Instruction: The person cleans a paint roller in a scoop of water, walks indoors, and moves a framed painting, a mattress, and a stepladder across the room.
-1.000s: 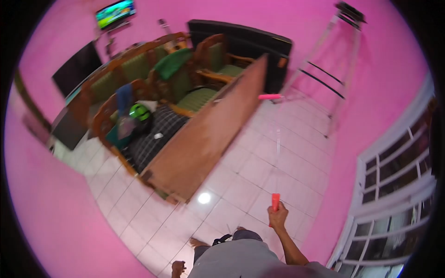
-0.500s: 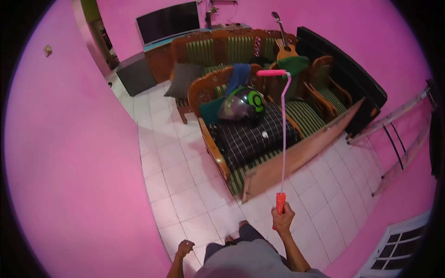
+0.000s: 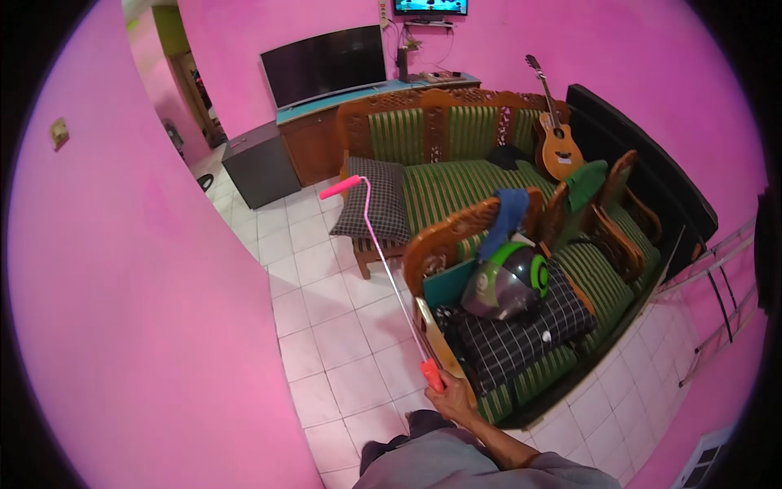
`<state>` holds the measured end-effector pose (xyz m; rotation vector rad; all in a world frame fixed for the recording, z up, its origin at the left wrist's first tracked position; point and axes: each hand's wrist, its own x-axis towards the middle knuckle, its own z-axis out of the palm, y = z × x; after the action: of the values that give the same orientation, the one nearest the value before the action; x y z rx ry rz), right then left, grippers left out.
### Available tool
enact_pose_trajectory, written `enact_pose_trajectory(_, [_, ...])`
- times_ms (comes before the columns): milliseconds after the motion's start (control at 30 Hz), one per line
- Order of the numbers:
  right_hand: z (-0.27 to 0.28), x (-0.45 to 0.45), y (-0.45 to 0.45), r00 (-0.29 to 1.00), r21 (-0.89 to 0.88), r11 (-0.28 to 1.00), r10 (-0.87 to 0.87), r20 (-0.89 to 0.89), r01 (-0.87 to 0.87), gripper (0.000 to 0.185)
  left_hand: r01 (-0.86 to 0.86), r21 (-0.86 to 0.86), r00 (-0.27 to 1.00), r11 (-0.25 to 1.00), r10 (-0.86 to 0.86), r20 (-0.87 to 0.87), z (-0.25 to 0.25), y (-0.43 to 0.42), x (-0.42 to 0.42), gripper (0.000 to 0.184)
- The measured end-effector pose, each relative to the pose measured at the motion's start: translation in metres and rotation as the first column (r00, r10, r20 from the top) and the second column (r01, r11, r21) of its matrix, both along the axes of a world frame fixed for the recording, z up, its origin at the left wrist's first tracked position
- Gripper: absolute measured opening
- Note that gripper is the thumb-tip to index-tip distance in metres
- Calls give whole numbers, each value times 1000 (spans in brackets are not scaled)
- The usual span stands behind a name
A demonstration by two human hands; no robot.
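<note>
My right hand (image 3: 452, 397) is closed round the orange-red handle of a paint roller (image 3: 391, 281). Its long thin frame tilts up and to the left, and the pink roller sleeve stands in front of a checked cushion on the far sofa. The left hand is out of sight. On my left rises a large pink wall (image 3: 155, 301), apart from the roller. Just beyond my right hand is the wooden armrest of the nearer sofa (image 3: 440, 334).
A helmet (image 3: 507, 281) and a dark checked pillow (image 3: 521, 334) lie on the nearer sofa. Behind are a guitar (image 3: 560, 147), a striped sofa (image 3: 456, 196), a large screen (image 3: 326, 65) and a grey cabinet (image 3: 259, 167). A ladder (image 3: 721, 301) leans at the right. White tiles (image 3: 326, 346) cover the floor.
My right hand has swung left with the paint roller, which now tilts left instead of standing nearly upright. My left hand has gone out of view. The camera view has shifted up and left.
</note>
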<state>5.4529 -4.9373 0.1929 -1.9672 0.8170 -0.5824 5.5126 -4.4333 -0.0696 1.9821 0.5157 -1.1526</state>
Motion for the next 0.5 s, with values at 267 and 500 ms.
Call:
enact_pose_trajectory(267, [0, 247, -46, 998, -79, 995, 59, -37, -62, 26, -82, 2, 997, 997, 82, -16, -16, -49, 188, 24])
enact_pose_trajectory(500, [19, 432, -59, 990, 65, 996, -52, -132, 61, 26, 91, 72, 996, 993, -89, -20, 1, -117, 485, 25])
